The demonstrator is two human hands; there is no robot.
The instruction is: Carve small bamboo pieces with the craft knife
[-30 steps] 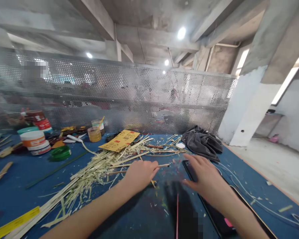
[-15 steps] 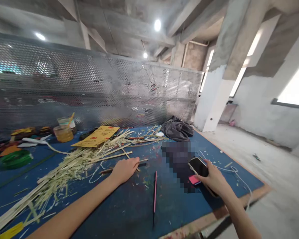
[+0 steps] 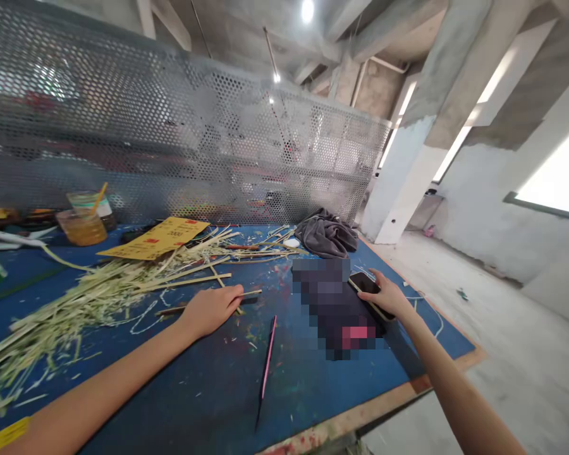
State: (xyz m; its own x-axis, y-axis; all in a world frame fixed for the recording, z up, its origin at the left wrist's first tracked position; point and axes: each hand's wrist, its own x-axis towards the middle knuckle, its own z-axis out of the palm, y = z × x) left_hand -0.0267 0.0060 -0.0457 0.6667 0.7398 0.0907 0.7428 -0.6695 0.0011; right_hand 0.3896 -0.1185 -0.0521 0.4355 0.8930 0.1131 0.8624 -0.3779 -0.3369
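My left hand [image 3: 213, 309] rests on the table with its fingers closed around a thin stick, whose pale tip [image 3: 253, 292] pokes out past the fingertips. Over on the right, my right hand [image 3: 389, 297] grips a smartphone [image 3: 363, 283] with a dark screen, thumb across it and fingers at the far side. The phone is at the edge of a dark item [image 3: 320, 297] blurred by pixelation. A pink patch [image 3: 357, 333] shows on that item's near part. Between my hands lies a slim pink-and-black tool [image 3: 268, 360], perhaps a pen or brush.
Shredded pale bamboo-like strips [image 3: 109, 284] heap on the left under a yellow sandpaper sheet [image 3: 159, 238]. Behind are a cup of amber liquid [image 3: 82, 227], a grey cloth [image 3: 327, 234] and a perforated metal screen [image 3: 208, 145]. A white cord [image 3: 439, 322] trails near the table's right edge.
My right hand has moved the phone up and away from the pink item, toward the far side of the dark item. My left hand keeps its hold; the view has shifted slightly.
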